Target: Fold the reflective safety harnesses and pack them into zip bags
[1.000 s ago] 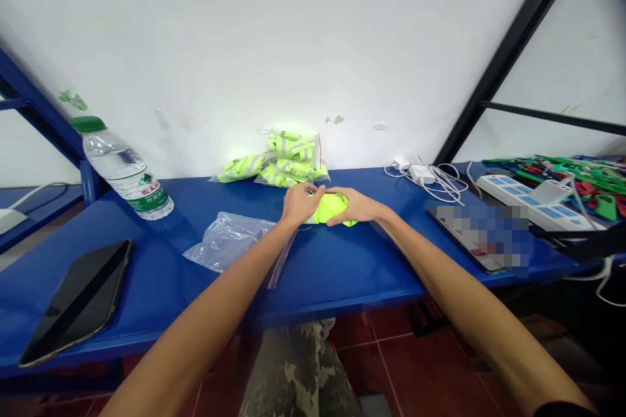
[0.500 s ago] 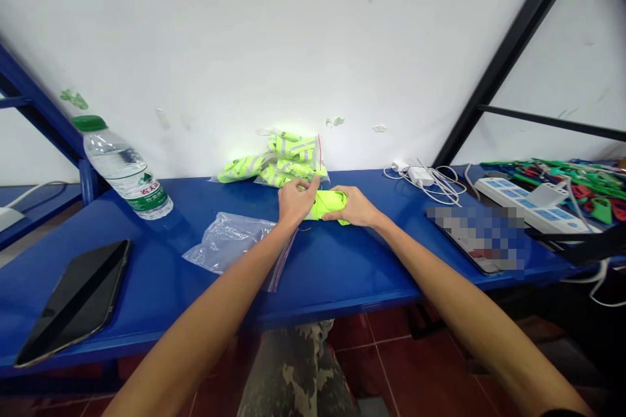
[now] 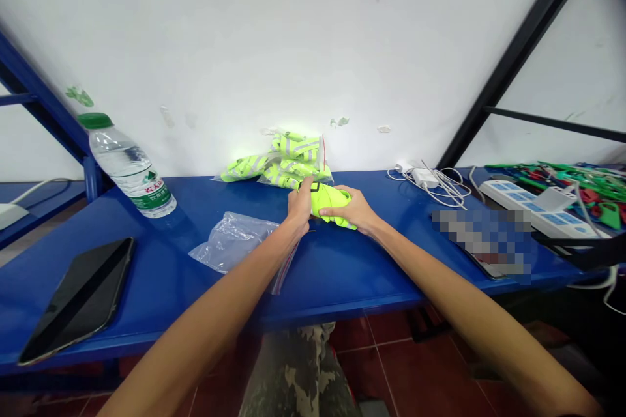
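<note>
A rolled-up neon-yellow reflective vest (image 3: 327, 197) is held just above the blue table, between both hands. My left hand (image 3: 299, 207) is closed on its left end, thumb upward. My right hand (image 3: 358, 210) wraps the right end, with the thumb pressed along the near side. Behind them, against the wall, lie several clear bags packed with similar yellow vests (image 3: 297, 148) that have grey stripes. An unfilled clear zip bag (image 3: 235, 240) lies flat to the left, partly covered by my left forearm.
A water bottle (image 3: 137, 176) with a green cap and a dark tablet (image 3: 81, 296) are on the left. To the right lie white chargers and cables (image 3: 430, 179), a power strip (image 3: 538, 208), a partly blurred flat device (image 3: 482, 247), and a heap of green and red items (image 3: 587, 189).
My left hand has turned from lying over the roll to gripping its end with the thumb up. The roll now tilts down toward the right. The view has shifted slightly.
</note>
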Tool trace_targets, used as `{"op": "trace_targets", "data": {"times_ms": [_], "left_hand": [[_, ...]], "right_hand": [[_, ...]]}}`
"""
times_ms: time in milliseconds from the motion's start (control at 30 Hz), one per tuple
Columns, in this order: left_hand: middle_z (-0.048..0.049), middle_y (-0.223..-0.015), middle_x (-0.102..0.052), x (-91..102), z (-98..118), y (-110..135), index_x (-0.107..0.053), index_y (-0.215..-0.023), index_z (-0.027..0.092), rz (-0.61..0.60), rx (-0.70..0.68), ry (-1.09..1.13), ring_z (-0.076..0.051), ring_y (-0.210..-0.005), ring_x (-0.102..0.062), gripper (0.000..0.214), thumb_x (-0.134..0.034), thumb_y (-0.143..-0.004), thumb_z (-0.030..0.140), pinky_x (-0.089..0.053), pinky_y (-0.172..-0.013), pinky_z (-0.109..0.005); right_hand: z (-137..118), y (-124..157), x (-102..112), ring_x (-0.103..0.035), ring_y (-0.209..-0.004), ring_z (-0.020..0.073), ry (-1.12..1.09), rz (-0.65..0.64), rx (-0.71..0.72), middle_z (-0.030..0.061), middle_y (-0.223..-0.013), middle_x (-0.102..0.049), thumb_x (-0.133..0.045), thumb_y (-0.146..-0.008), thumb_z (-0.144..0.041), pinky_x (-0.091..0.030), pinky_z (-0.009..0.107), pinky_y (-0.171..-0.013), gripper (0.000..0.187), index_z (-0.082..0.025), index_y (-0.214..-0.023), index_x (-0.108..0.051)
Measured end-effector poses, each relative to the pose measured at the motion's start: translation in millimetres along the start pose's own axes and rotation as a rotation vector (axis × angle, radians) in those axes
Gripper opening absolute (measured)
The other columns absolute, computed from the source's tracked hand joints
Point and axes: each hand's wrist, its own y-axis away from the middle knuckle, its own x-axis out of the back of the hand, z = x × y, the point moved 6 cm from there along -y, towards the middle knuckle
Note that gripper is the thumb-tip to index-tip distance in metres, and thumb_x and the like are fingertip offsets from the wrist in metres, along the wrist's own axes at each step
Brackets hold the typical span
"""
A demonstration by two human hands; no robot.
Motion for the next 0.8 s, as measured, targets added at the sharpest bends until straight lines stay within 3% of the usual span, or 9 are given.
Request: {"op": "trace_targets", "data": {"times_ms": [100, 167, 267, 367, 667, 800], "left_hand": [[-0.0018, -0.064, -0.065, 2.8, 1.5, 0.8, -0.067, -0.083, 0.015, 0.046, -0.004, -0.028, -0.016, -0.061, -0.063, 0.04, -0.064, -0.071, 0.053, -0.047, -0.057, -0.025], [-0.0025, -0.065, -0.065, 4.1, 5.6, 1.8, -0.066, -0.078, 0.016, 0.068, -0.046, -0.093, -0.017, -0.064, -0.063, 0.036, -0.063, -0.073, 0.051, -0.047, -0.059, -0.025], [-0.0034, -0.069, -0.067, 5.5, 15.9, 3.8, -0.064, -0.071, 0.017, 0.099, -0.177, -0.207, -0.018, -0.071, -0.063, 0.031, -0.062, -0.075, 0.048, -0.047, -0.063, -0.026], [-0.004, -0.075, -0.068, 4.6, 22.0, 5.3, -0.064, -0.07, 0.018, 0.096, -0.263, -0.259, -0.019, -0.076, -0.064, 0.03, -0.06, -0.078, 0.047, -0.047, -0.067, -0.026], [-0.0056, -0.074, -0.07, -11.6, 18.6, 10.9, -0.063, -0.082, 0.015, -0.058, -0.139, 0.075, -0.018, -0.064, -0.065, 0.026, -0.067, -0.071, 0.039, -0.051, -0.064, -0.03], [-0.0077, -0.083, -0.073, -18.5, 26.4, 15.4, -0.065, -0.09, 0.014, -0.139, -0.196, 0.134, -0.021, -0.081, -0.069, 0.034, -0.075, -0.065, 0.035, -0.053, -0.076, -0.031]], "right_hand": [[-1.1, 0.5, -2.4, -0.064, -0.088, 0.0192, -0.034, 0.001, 0.004, 0.0053, -0.103, -0.071, -0.093, -0.039, -0.025, -0.054, 0.031, -0.079, 0.078, -0.016, -0.112, -0.069], [2.6, 2.6, -7.5, -0.066, -0.08, 0.019, -0.171, -0.055, -0.089, 0.0054, -0.101, -0.072, -0.093, -0.041, -0.025, -0.056, 0.033, -0.073, 0.081, -0.018, -0.118, -0.067], [4.9, 7.5, -15.0, -0.065, -0.063, 0.018, -0.345, -0.13, -0.2, 0.0042, -0.085, -0.072, -0.093, -0.045, -0.026, -0.057, 0.033, -0.056, 0.072, -0.017, -0.112, -0.068], [2.7, 9.3, -15.2, -0.065, -0.058, 0.0181, -0.386, -0.116, -0.203, 0.0036, -0.078, -0.071, -0.093, -0.043, -0.022, -0.057, 0.032, -0.05, 0.062, -0.016, -0.1, -0.069], [3.1, 10.8, -25.6, -0.064, -0.057, 0.0174, -0.367, -0.175, -0.176, -0.0001, -0.074, -0.069, -0.093, -0.045, -0.025, -0.057, 0.032, -0.051, 0.061, -0.018, -0.098, -0.065], [3.2, 10.7, -25.7, -0.065, -0.061, 0.016, -0.374, -0.099, -0.162, 0.0001, -0.078, -0.071, -0.092, -0.044, -0.022, -0.056, 0.029, -0.056, 0.061, -0.017, -0.099, -0.068]]}}
